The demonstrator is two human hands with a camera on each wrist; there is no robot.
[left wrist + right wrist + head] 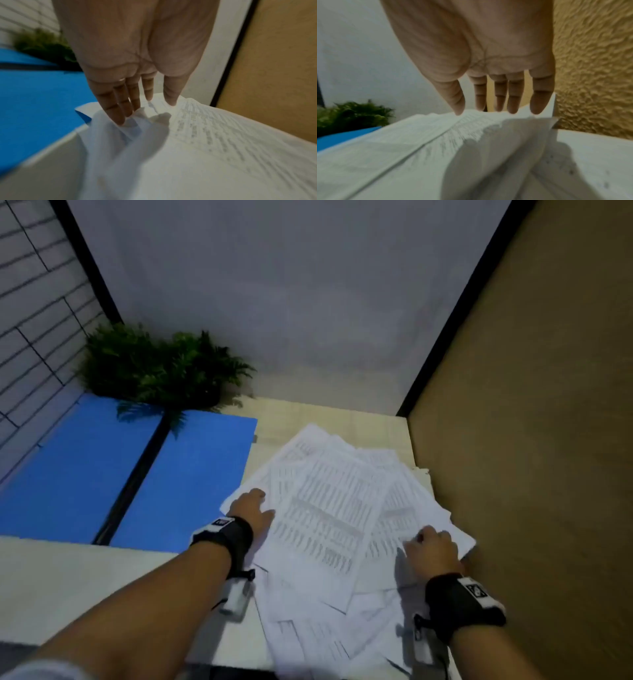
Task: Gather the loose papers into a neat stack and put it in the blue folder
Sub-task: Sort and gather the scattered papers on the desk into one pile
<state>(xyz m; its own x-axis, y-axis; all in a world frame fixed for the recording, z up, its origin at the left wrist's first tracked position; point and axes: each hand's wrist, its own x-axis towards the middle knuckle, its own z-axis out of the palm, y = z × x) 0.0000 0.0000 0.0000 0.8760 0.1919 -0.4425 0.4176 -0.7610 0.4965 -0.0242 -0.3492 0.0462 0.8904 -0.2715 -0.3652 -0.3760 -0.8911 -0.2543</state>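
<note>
Several loose printed white papers (329,508) lie fanned in an untidy pile on the right half of the table. The blue folder (185,474) lies spread open and flat to their left. My left hand (251,508) rests on the pile's left edge, beside the folder's right flap. In the left wrist view its straight fingers (120,116) press a rumpled sheet (120,142). My right hand (431,549) sits on the pile's right side; in the right wrist view its straight fingertips (512,108) touch the top sheets (402,148). Neither hand holds a sheet.
A green potted fern (154,368) stands at the back left, overhanging the folder's far edge. A brown textured wall (531,440) runs close along the papers' right side. The pale table (68,577) shows bare in front of the folder.
</note>
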